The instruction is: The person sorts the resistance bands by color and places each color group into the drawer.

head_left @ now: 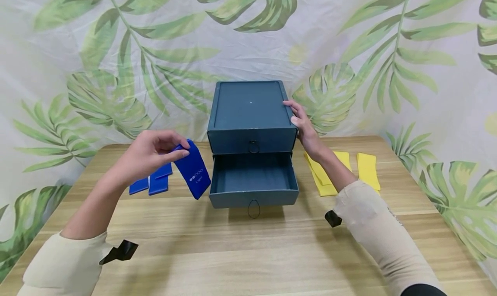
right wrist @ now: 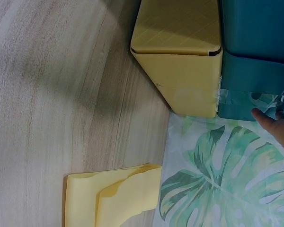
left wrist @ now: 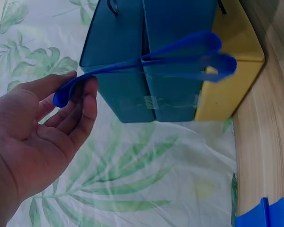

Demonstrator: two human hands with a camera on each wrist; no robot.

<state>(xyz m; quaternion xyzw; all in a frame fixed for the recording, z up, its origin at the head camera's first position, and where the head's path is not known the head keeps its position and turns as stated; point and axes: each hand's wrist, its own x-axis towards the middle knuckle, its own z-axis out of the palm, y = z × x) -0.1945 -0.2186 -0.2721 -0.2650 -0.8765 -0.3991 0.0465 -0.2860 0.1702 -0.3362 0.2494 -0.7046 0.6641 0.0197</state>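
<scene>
Nearest, pale sleeves (head_left: 62,266) cover both forearms above the wood-grained table (head_left: 240,261). The left hand (head_left: 155,151) grasps a folded blue band (head_left: 197,175), pinched at its upper end between thumb and fingers; the band hangs tilted just left of the open drawer (head_left: 233,199), its face printed "Light" beneath a row of dots. The drawer stands pulled out toward the wearer, a loop pull (head_left: 253,209) on its front. To its left, beyond the held band, further blue bands (head_left: 158,186) lie on the table; to its right lie folded yellow bands (head_left: 368,171), partly hidden by the right forearm. The drawer belongs to a dark teal cabinet (head_left: 250,104) with a yellow bottom section (right wrist: 184,75). The right hand (head_left: 304,125) is unclenched, fingers resting against the cabinet's upper right edge. Behind everything hangs a leaf-printed cloth (head_left: 248,50).
</scene>
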